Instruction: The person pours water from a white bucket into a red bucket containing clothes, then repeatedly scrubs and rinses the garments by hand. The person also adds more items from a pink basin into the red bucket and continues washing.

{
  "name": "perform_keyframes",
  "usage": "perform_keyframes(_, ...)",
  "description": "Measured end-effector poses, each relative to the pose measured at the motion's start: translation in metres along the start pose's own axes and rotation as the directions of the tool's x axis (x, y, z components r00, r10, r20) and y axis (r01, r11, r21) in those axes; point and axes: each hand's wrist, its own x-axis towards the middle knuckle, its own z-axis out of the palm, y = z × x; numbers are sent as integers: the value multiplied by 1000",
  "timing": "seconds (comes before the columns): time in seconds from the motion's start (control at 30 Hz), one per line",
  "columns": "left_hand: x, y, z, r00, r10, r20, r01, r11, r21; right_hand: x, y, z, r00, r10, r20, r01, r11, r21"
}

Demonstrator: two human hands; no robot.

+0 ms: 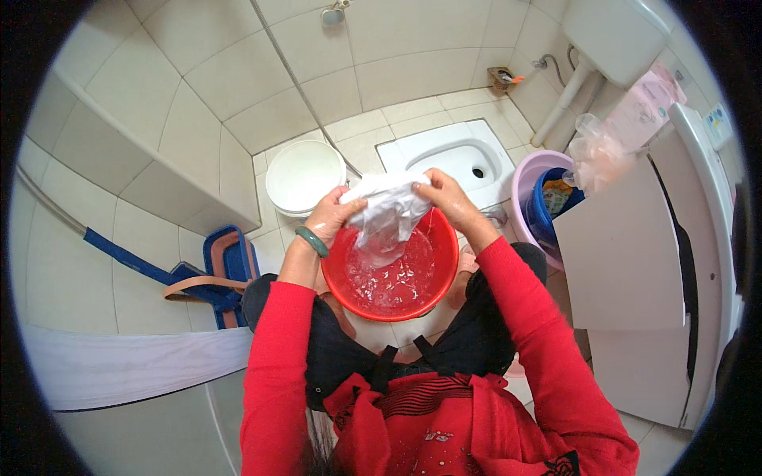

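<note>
White wet cloth (386,213), bunched and dripping, sits at the centre of the head view, held up just above a round red plastic basin (440,289) that is part full of water. The basin stands on the pale tiled floor (373,127) between the person's knees.

The left hand (333,216), with a green bangle (312,241) on its wrist, grips the cloth at its 9 o'clock side; its fingers are pressed together and curled into the fabric. The right hand (446,198) clamps the cloth from 2 o'clock, fingers likewise closed on a fold. The lower end of the cloth hangs down toward the water and looks to be touching it.

Around the basin: a round white plastic bucket (304,176) at 11 o'clock, just beside it; a white floor-level squat toilet pan (452,147) at 1 o'clock; a lilac plastic tub (530,178) with a blue bucket (544,214) inside at 3 o'clock, beside a white washing machine (635,254); a blue low stool (230,262) at 9 o'clock.

Judging by the grip, the step in hand looks like rubbing or wringing the cloth over the water. The next move would call for both hands to keep a firm hold and work against each other, staying over the basin so that the drips fall inside.
</note>
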Motion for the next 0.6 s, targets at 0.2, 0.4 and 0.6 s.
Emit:
perform_keyframes(0.2,2,29,-5,999,49,4,-49,998,-25,11,-19,-25,991,-59,123,64,997,-31)
perform_keyframes(0.4,20,12,5,993,-22,114,34,994,-105,17,-2,2,899,-368,-238,148,766,-625)
perform_keyframes(0.6,28,-25,21,996,-55,67,74,942,-328,-3,54,56,993,116,-36,-120,983,-140)
